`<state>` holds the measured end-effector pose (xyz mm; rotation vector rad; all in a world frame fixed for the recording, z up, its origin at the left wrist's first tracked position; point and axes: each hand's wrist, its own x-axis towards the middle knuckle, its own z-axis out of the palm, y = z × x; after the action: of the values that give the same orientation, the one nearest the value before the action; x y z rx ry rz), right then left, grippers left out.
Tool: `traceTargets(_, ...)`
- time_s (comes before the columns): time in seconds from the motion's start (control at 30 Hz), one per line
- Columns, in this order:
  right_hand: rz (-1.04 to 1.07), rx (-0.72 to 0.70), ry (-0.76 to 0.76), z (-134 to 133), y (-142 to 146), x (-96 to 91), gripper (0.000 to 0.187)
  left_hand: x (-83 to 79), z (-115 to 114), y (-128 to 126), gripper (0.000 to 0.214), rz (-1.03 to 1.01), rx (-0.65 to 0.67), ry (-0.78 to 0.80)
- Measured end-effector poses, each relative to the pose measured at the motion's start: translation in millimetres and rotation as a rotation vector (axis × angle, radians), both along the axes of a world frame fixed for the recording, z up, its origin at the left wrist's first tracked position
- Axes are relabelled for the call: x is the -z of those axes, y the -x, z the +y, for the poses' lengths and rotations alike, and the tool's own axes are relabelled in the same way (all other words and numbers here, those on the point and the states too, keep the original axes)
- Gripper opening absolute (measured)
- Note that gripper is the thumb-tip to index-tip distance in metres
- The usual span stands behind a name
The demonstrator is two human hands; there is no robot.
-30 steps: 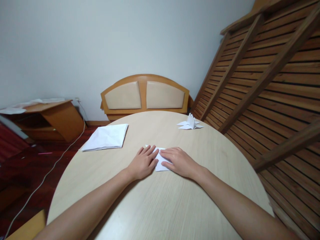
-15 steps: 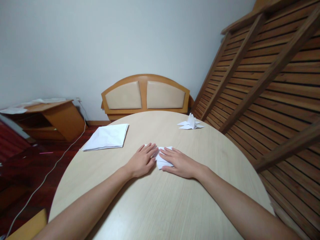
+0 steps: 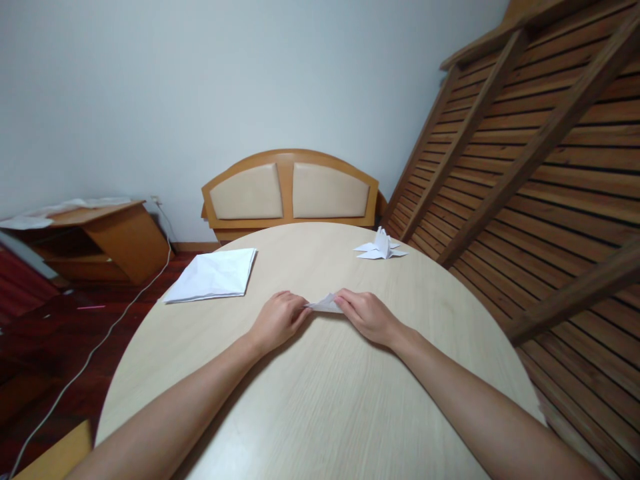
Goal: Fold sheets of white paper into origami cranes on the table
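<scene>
A small piece of folded white paper [image 3: 325,305] is held between my two hands, a little above the middle of the round table [image 3: 320,387]. My left hand [image 3: 283,319] pinches its left end between thumb and fingers. At the other end, my right hand [image 3: 367,316] grips the paper the same way. Only the middle part of the paper shows; its ends are hidden by my fingers.
White paper sheets [image 3: 213,275] lie stacked at the table's left edge. Folded paper cranes [image 3: 381,247] stand at the back right. Behind the table is a padded headboard [image 3: 290,190]; a slatted wooden frame [image 3: 525,167] leans at the right. A cable [image 3: 107,327] crosses the floor.
Both hands have gone from lying flat on the folded paper to gripping its two ends. The paper is now lifted and tilted, showing as a narrower shape.
</scene>
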<state>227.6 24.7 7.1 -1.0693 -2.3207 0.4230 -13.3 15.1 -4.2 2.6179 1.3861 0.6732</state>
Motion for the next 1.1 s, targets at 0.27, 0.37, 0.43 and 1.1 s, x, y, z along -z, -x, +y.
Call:
traceTargets(0.27,0.356,0.143,0.069,8,-1,1.6,0.022,4.5,1,-1,0.026,-0.315,-0.139,0.135)
traceTargets(0.37,0.448,0.186,0.145,13,-2,6.3,0.027,5.8,3,0,0.033,-0.417,-0.178,0.175)
traceTargets(0.43,0.497,0.182,0.188,15,-2,9.9,0.029,5.4,4,2,0.036,-0.427,-0.202,0.189)
traceTargets(1.1,0.351,0.189,0.381,26,-11,28.1,0.036,7.5,-8,-2,0.046,-0.014,0.232,0.117)
